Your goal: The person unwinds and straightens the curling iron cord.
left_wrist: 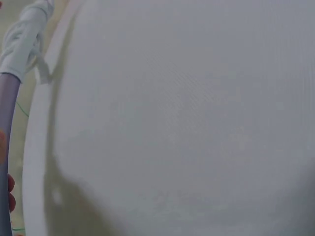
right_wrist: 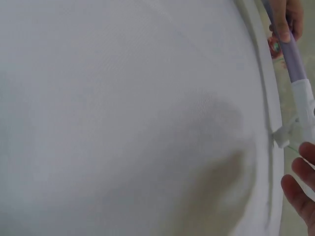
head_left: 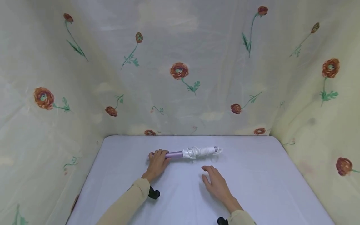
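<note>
A purple rod lies crosswise over the far part of the table, with white cord wound in many turns around a white sleeve at its right end. My left hand grips the bare purple end, fingers over the top and thumb on the near side. In the right wrist view that same left hand is wrapped round the purple rod. My right hand holds nothing, its fingers loosely bent, a little short of the corded end. Loose cord hangs from the sleeve in the left wrist view.
A white table with rounded far corners fills the lower middle. Flower-printed cloth hangs close behind it and on both sides. Dark wrist pieces stick out beside the left cuff and right cuff.
</note>
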Motion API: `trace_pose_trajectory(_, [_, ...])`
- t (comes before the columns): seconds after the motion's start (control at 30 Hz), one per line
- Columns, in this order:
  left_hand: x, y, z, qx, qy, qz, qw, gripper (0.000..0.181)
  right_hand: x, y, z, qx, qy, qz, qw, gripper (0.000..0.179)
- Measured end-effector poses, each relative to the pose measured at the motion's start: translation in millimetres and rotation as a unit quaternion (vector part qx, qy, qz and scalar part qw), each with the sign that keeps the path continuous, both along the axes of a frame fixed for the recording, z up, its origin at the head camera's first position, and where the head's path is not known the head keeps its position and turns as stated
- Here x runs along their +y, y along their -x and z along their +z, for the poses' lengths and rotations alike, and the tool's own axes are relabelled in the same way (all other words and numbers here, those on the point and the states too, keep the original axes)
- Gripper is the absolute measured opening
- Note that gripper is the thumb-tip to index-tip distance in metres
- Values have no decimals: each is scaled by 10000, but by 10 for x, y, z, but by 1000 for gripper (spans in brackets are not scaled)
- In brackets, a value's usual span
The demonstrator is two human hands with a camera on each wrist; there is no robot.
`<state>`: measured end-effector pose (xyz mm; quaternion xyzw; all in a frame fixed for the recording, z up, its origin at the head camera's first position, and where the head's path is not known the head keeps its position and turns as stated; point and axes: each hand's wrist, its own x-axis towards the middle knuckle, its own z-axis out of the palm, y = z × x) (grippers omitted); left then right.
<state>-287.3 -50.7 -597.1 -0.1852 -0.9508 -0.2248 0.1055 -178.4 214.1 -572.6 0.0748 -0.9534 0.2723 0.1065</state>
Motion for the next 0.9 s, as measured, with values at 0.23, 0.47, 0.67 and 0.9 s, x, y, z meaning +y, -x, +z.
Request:
trace_pose_trajectory(0.23, [19, -45, 208, -59, 12, 123, 9999, 32, -203, 216, -68, -168, 1077, 136, 9939, 52])
trace_pose_trajectory(0.47, [28, -121, 295, -130, 5, 201, 9997, 35, -311, 327, -151, -197, 1686, -16, 9855, 52])
trace_pose_trajectory(0.67, [-20, -123, 319, 78, 45, 148, 9998, 35, -394, 326, -171, -281, 1918, -190, 9809, 46])
trace_pose_trajectory(0.9, [-61, -70, 351, 427, -157, 162, 9988, 39, -426, 413, -107, 105, 2211, -160, 9751, 28])
